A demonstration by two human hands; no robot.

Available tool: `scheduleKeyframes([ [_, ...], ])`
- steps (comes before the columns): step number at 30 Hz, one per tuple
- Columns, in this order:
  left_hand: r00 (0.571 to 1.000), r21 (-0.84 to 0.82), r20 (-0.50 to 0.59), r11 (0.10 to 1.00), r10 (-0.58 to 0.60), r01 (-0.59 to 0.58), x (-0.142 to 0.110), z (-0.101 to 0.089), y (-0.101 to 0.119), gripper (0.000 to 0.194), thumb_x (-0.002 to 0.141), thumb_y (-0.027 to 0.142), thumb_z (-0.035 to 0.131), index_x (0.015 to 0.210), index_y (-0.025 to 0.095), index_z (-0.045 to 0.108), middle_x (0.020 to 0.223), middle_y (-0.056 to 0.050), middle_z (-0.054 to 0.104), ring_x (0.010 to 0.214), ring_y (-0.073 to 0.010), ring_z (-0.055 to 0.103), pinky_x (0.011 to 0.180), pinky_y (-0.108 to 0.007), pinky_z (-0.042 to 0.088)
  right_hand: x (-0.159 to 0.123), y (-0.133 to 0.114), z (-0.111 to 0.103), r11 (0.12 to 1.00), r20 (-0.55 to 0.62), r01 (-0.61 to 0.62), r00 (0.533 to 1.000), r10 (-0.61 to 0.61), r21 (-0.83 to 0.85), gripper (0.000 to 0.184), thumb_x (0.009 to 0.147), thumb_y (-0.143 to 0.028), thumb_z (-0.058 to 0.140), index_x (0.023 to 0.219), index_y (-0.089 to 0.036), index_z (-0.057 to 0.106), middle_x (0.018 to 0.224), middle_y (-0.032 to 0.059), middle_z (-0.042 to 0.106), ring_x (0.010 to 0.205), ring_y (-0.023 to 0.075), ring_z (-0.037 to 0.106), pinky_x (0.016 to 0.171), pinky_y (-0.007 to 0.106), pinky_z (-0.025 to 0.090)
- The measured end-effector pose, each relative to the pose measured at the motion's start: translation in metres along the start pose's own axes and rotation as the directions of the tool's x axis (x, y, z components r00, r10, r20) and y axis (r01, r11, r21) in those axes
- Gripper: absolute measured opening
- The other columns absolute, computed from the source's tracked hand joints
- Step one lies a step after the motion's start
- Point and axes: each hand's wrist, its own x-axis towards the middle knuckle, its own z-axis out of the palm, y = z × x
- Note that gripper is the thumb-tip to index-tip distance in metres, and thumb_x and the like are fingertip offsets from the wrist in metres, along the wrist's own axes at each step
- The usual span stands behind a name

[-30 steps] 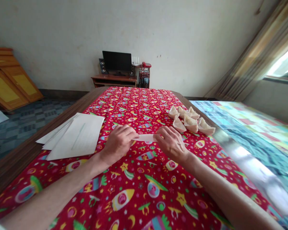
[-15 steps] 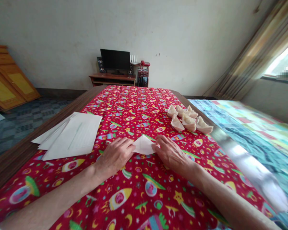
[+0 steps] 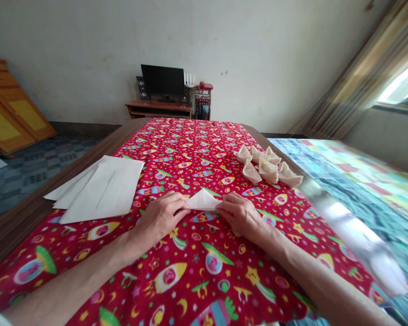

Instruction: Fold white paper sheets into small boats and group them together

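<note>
A white sheet folded into a triangle (image 3: 202, 199) lies on the red rocket-print cloth (image 3: 197, 271) in front of me. My left hand (image 3: 163, 216) pinches its left corner with curled fingers. My right hand (image 3: 242, 214) pinches its right corner the same way. The triangle's tip points away from me, and its lower edge is partly hidden by my fingers.
A stack of plain white sheets (image 3: 98, 188) lies at the left on the cloth. Several folded paper boats (image 3: 267, 166) sit at the back right. Wooden table edge (image 3: 27, 213) shows at left; a glossy patterned surface (image 3: 347, 190) adjoins at right.
The paper was a narrow strip held between my hands a second ago; it now shows as a flat triangle on the cloth, with both hands still at its corners.
</note>
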Motion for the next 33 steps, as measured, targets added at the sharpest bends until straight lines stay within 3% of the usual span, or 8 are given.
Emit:
scheduleKeyframes([
  [7,0.987,-0.095,0.042,0.982,-0.158,0.161,0.003,0.001,-0.006,0.017,0.088,0.023,0.054,0.074,0.016,0.062,0.081,-0.002,0.059,0.075,-0.0140,0.058,0.071,-0.025,0.046,0.000,0.001,-0.003,0.978,0.013,-0.135,0.991,0.134,0.160,0.019,0.091,-0.028,0.049,0.080,-0.018,0.061,0.076,0.0020,0.058,0.070,0.0120,0.053,0.062,0.021,0.038],
  [14,0.976,-0.074,0.067,0.974,-0.208,0.212,0.005,0.007,-0.016,0.026,0.090,0.033,0.049,0.073,0.016,0.061,0.082,-0.002,0.056,0.072,-0.0130,0.057,0.070,-0.024,0.044,0.005,-0.006,0.000,0.967,-0.025,-0.253,0.967,0.253,-0.014,0.029,0.093,-0.031,0.045,0.070,-0.017,0.054,0.071,0.0018,0.054,0.064,0.0111,0.050,0.058,0.022,0.032],
  [27,0.974,0.273,0.090,0.946,-0.209,0.177,0.010,0.006,-0.012,0.027,0.092,0.034,0.041,0.073,0.018,0.052,0.080,-0.002,0.053,0.071,-0.0157,0.055,0.061,-0.027,0.037,0.015,-0.008,-0.002,0.914,0.010,-0.342,0.936,0.353,-0.220,0.031,0.091,-0.035,0.048,0.067,-0.017,0.056,0.072,0.0017,0.059,0.063,0.0115,0.053,0.056,0.024,0.027],
  [33,0.970,0.317,0.086,0.930,-0.226,0.188,0.013,0.002,-0.008,0.029,0.091,0.038,0.045,0.070,0.019,0.051,0.079,-0.001,0.053,0.066,-0.0144,0.055,0.056,-0.026,0.034,0.017,-0.010,-0.004,0.901,0.045,-0.360,0.923,0.381,-0.242,0.031,0.091,-0.036,0.048,0.067,-0.018,0.057,0.073,0.0016,0.061,0.063,0.0115,0.054,0.053,0.024,0.025],
])
